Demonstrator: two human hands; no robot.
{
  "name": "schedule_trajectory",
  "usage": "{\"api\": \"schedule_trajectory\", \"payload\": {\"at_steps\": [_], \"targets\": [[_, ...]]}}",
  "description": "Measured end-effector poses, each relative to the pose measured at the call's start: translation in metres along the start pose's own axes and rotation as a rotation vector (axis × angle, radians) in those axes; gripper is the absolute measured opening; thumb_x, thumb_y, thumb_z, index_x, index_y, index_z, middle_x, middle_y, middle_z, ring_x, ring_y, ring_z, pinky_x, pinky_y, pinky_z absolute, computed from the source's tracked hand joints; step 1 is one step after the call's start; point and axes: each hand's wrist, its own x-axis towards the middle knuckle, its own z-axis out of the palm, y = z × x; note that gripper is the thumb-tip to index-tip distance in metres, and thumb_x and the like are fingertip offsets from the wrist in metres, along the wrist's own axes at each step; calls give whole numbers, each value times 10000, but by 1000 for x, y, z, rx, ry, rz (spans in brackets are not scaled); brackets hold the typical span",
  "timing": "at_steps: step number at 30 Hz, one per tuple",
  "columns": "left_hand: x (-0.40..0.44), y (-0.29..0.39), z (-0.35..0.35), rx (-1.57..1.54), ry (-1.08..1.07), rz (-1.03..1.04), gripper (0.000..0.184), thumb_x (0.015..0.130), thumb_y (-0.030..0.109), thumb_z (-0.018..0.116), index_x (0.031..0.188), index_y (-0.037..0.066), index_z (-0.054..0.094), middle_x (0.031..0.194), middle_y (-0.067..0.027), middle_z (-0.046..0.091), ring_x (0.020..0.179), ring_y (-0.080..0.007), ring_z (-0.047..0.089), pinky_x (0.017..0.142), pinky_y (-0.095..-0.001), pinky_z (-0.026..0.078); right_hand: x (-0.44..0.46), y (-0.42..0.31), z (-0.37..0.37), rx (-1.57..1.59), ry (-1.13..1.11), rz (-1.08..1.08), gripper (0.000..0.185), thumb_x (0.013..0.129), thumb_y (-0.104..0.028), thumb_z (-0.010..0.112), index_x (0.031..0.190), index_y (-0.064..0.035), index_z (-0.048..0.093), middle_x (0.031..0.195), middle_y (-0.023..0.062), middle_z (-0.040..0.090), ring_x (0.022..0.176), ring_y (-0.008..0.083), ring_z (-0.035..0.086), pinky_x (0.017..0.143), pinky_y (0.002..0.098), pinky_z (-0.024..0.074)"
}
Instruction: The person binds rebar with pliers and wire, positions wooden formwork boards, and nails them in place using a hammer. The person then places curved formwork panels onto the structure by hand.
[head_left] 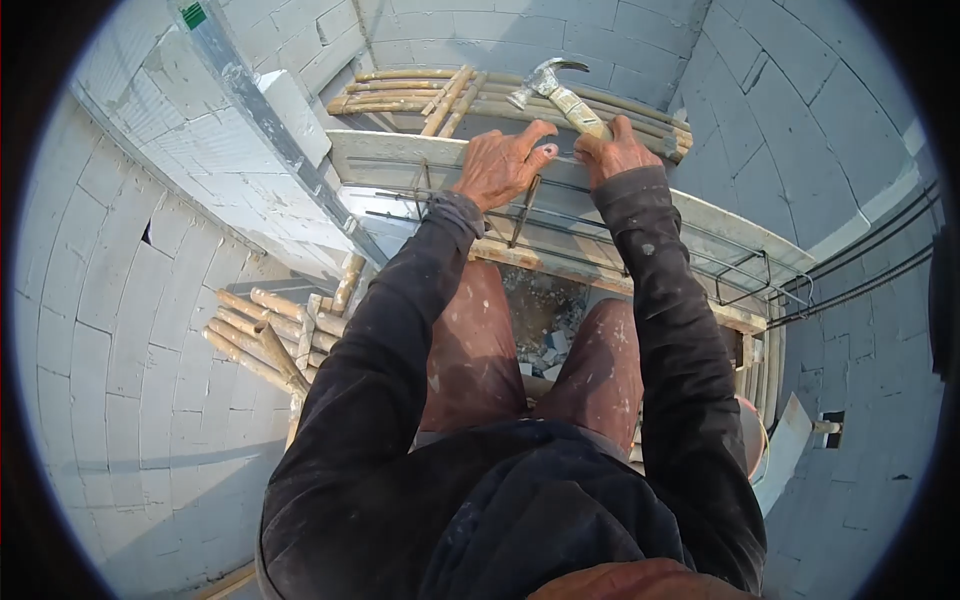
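Observation:
A claw hammer (570, 103) with a worn, spattered handle is in my right hand (617, 155), its fingers closed round the handle's lower end. Its metal head points away from me and to the left, above the bamboo poles. My left hand (503, 165) is at the upper edge of a long formwork board (395, 152), fingers curled and thumb near the forefinger; anything between them is too small to make out. Below both hands a rebar cage (515, 215) runs along the inner side of the board. A second, lower board (555, 268) lies nearer my knees.
Pale block walls (800, 110) surround me. Bamboo poles (400, 98) lie behind the board, and more bamboo (265, 325) sits at the left. A long metal straightedge (265, 110) leans at the upper left. Bent rebar (870, 265) sticks out at the right; rubble (550, 345) lies below.

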Motion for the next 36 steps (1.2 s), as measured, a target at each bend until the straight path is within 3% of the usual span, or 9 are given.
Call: {"api": "schedule_trajectory", "payload": {"at_steps": [7, 22, 26, 27, 28, 30, 31, 34, 36], "targets": [[-2, -7, 6, 19, 79, 66, 153, 993, 303, 597, 1095, 189, 608, 682, -79, 616, 661, -340, 580, 631, -481, 443, 15, -21, 18, -25, -99, 42, 221, 916, -263, 689, 1130, -278, 743, 1195, 115, 585, 981, 344, 700, 822, 456, 571], [-5, -19, 17, -22, 129, 131, 171, 1020, 357, 574, 997, 197, 631, 594, -61, 554, 560, -305, 574, 567, -470, 425, 34, 23, 62, 13, -11, -102, 260, 945, -434, 658, 1174, -328, 722, 1040, 68, 604, 965, 328, 654, 818, 467, 531], [-3, -24, 20, 27, 183, 127, 162, 1036, 331, 546, 1018, 186, 616, 541, -63, 516, 499, -300, 547, 524, -460, 412, 34, 29, 49, 201, -76, -220, 398, 929, -345, 710, 1321, -384, 654, 947, 62, 568, 993, 251, 627, 820, 433, 509], [-4, -25, 20, 11, 185, 121, 160, 1040, 321, 537, 1022, 178, 609, 527, -64, 506, 482, -300, 540, 516, -457, 409, 34, 33, 45, 167, -153, -185, 583, 914, -247, 737, 1444, -388, 538, 1032, 65, 599, 1071, 242, 605, 868, 399, 510], [-5, -25, 20, 25, 182, 111, 160, 1040, 321, 537, 1022, 178, 609, 527, -64, 506, 482, -300, 540, 516, -457, 409, 36, 38, 42, 181, -154, -195, 583, 914, -247, 737, 1444, -388, 538, 1032, 65, 599, 1071, 242, 605, 868, 399, 510], [-5, -25, 21, -13, 191, 122, 165, 1048, 308, 520, 1021, 166, 600, 525, -63, 506, 479, -293, 541, 506, -459, 404, 40, 51, 32, 398, 130, -378, 721, 890, -203, 755, 1516, -358, 434, 1104, 95, 652, 1038, 290, 640, 884, 408, 526], [-5, -25, 22, -10, 186, 116, 165, 1048, 308, 520, 1021, 166, 600, 525, -63, 506, 479, -293, 541, 506, -459, 404, 39, 59, 24, 405, 127, -378, 721, 890, -203, 755, 1516, -358, 434, 1104, 95, 652, 1038, 290, 640, 884, 408, 526], [-8, -26, 23, 9, 182, 133, 160, 1048, 335, 536, 1056, 177, 558, 527, -46, 508, 450, -269, 484, 514, -447, 413, 30, 72, 1, 314, -42, -44, 812, 860, -256, 784, 1553, -307, 362, 1128, 146, 703, 1005, 337, 686, 896, 442, 540], [-12, -21, 18, 10, 231, 138, 151, 1041, 322, 545, 1041, 171, 554, 534, -47, 523, 454, -278, 491, 536, -446, 417, 22, 72, -8, -53, -146, 187, 727, 850, -369, 789, 1491, -238, 472, 1050, 181, 732, 964, 352, 717, 872, 465, 548]]}}
